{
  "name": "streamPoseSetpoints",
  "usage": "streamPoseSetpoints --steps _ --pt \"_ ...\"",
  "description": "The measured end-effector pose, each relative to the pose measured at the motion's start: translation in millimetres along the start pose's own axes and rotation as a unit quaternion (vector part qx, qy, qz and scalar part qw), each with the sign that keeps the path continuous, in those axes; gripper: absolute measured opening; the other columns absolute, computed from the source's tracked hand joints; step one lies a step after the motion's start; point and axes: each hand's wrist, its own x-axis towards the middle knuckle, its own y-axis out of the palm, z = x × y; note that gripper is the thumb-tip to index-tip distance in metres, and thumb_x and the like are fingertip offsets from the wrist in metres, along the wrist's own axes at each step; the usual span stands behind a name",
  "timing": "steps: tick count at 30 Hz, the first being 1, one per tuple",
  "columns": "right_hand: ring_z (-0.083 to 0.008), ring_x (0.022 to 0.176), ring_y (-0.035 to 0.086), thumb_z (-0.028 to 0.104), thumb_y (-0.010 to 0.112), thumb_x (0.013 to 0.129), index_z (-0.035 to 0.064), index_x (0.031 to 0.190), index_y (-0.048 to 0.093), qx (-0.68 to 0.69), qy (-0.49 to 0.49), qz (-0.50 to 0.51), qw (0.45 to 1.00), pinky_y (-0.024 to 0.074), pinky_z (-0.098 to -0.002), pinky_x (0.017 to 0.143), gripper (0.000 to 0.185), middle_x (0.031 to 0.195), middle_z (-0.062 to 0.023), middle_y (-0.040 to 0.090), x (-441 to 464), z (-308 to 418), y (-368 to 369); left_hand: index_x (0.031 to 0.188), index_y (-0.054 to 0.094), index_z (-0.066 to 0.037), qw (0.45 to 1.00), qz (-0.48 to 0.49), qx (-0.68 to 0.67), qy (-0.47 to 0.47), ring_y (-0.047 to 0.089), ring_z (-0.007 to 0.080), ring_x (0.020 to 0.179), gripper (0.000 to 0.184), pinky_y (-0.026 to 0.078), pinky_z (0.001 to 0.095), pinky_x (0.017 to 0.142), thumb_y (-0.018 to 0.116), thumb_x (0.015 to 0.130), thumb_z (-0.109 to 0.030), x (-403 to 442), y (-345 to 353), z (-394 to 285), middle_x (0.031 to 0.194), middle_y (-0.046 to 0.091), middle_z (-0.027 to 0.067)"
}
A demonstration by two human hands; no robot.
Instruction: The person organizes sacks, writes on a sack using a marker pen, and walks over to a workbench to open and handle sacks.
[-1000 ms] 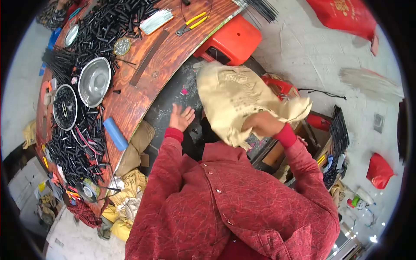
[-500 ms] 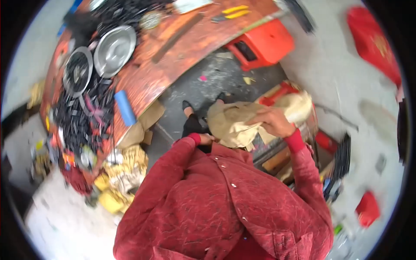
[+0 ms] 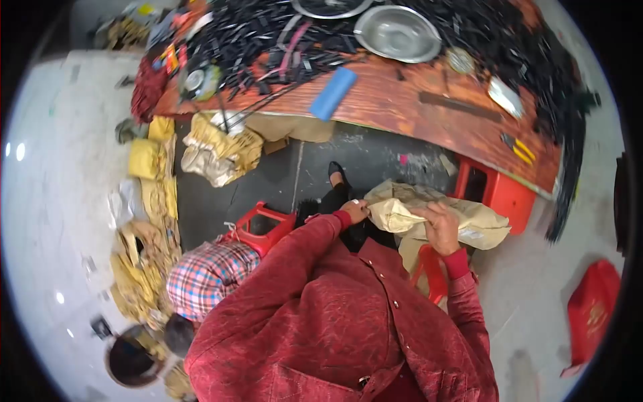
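A crumpled tan sack (image 3: pixel 479 224) lies across the front of my body, with its folded edge facing me. My left hand (image 3: pixel 357 211) pinches the sack's left end near my waist. On the sack's upper middle, my right hand (image 3: pixel 440 226) grips the material, fingers bent over it. Beyond the sack is the wooden table (image 3: pixel 395 100), which carries a blue roll (image 3: pixel 333 93), a dark flat strip (image 3: pixel 460 106) and yellow-handled pliers (image 3: pixel 518 147).
Black pieces (image 3: pixel 261 40) and a metal bowl (image 3: pixel 397 35) cover the table's far part. A red stool (image 3: pixel 499 194) stands under its right end. At left are another red stool (image 3: pixel 264 228), a checked cushion (image 3: pixel 211 276), yellow sacks (image 3: pixel 149 159) and a round bin (image 3: pixel 134 358).
The view has turned, bringing the left floor area into sight. My left hand, open and empty a second ago, has closed on the sack, which now lies lower and flatter.
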Motion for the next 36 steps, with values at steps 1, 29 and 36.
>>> streamPoseSetpoints --steps 1,29,36 --pt "-0.0264 0.075 0.054 -0.001 0.058 0.069 0.0173 0.095 0.071 -0.007 -0.005 0.003 1.0 0.0453 -0.0361 0.062 0.034 0.073 -0.0046 0.053 10 12 4 0.112 0.062 -0.011 1.0 -0.02 -0.012 -0.008 0.062 0.0332 0.096 0.036 0.048 0.0411 0.082 0.056 0.084 -0.033 -5 -7 6 0.099 0.065 0.0177" --pt "-0.0334 0.09 0.061 0.002 0.057 0.072 0.0117 0.102 0.069 0.122 -0.262 0.269 0.919 0.0483 -0.039 0.078 0.034 0.093 -0.0128 0.066 243 206 276 0.136 0.038 -0.008 0.866 -0.397 -0.242 -0.184 0.051 0.0385 0.112 0.079 0.043 0.0429 0.095 0.076 0.067 -0.018 -162 -131 215 0.113 0.057 0.0216" --pt "-0.0315 0.096 0.061 0.005 0.058 0.076 0.006 0.105 0.067 0.237 -0.216 0.348 0.881 0.0464 -0.0364 0.086 0.031 0.1 -0.0152 0.066 278 310 356 0.098 0.063 -0.005 0.803 -0.569 -0.118 -0.133 0.06 0.0331 0.091 0.03 0.046 0.0424 0.079 0.07 0.074 -0.022 -212 -190 264 0.094 0.065 0.0139"
